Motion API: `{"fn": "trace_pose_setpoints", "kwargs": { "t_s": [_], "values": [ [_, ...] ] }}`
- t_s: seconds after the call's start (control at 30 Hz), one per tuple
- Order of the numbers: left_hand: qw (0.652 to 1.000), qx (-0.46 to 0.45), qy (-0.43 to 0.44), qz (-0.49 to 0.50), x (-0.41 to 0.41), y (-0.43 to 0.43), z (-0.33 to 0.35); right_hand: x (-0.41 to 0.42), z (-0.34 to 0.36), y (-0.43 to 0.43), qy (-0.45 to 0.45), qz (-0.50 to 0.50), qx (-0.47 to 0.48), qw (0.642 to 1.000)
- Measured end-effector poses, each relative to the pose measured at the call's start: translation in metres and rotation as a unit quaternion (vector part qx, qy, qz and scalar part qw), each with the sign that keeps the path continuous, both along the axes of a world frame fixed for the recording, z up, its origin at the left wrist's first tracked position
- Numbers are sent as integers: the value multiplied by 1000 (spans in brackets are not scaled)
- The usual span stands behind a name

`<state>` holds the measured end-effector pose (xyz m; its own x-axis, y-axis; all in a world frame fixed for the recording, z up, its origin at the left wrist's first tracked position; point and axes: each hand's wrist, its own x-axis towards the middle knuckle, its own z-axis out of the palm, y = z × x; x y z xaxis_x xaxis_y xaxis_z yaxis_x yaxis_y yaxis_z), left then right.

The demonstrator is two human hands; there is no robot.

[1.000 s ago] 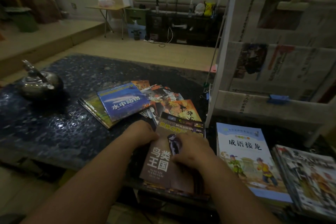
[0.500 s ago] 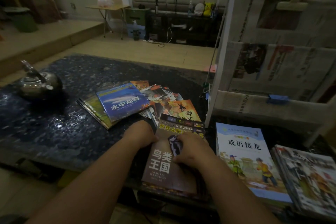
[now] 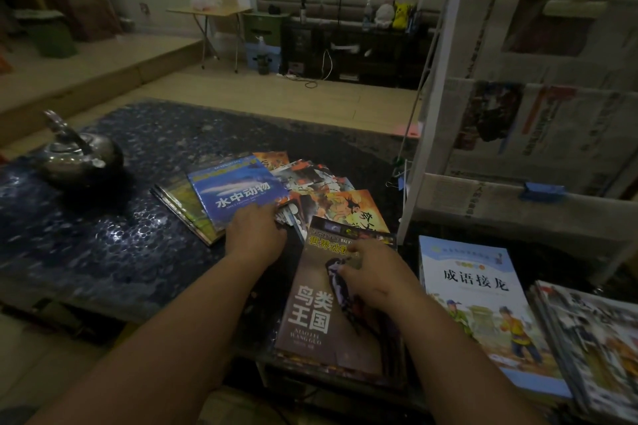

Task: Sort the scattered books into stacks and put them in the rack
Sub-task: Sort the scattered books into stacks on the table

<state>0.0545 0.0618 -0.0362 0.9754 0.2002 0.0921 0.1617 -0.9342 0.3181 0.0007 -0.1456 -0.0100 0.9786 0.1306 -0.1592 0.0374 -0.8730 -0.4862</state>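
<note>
1. Resting on the brown bird book (image 3: 310,314), the right hand (image 3: 373,272) lies with bent fingers on the cover. This book tops a stack at the near edge of the desk (image 3: 103,252).
2. The left hand (image 3: 255,235) touches the near corner of the blue book (image 3: 238,190), mid-desk among scattered books. Its fingers are hidden, so I cannot tell its grip.
3. The hands are apart.
4. The rack (image 3: 518,203) stands at the right edge.

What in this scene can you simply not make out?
Head view: scattered pile, most covers hidden under the blue book and orange book.
Head view: stack under the bird book, count hidden by that top cover.
Head view: right stack, cut off by the frame's right edge, cover blurred.
Head view: rack, pocket insides hidden behind newspaper-covered fronts; print too small.
</note>
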Motion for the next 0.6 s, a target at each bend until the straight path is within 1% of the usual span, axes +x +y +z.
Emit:
{"fn": "trace_pose_setpoints", "kwargs": {
  "t_s": [0.13, 0.3, 0.47, 0.6],
  "values": [
    [999, -25, 5, 21, 14, 15, -9, 6, -1, 0, -10, -16, 33, 999],
    [999, 26, 5, 25, 24, 25, -27, 15, -7, 0, -15, -37, 55, 998],
    [998, 41, 14, 47, 29, 33, -41, 18, -10, 1, -3, -36, 65, 997],
    [992, 107, -22, 56, 25, 35, -38, 18, -9, 4, -1, -36, 70, 997]
  ]
}}
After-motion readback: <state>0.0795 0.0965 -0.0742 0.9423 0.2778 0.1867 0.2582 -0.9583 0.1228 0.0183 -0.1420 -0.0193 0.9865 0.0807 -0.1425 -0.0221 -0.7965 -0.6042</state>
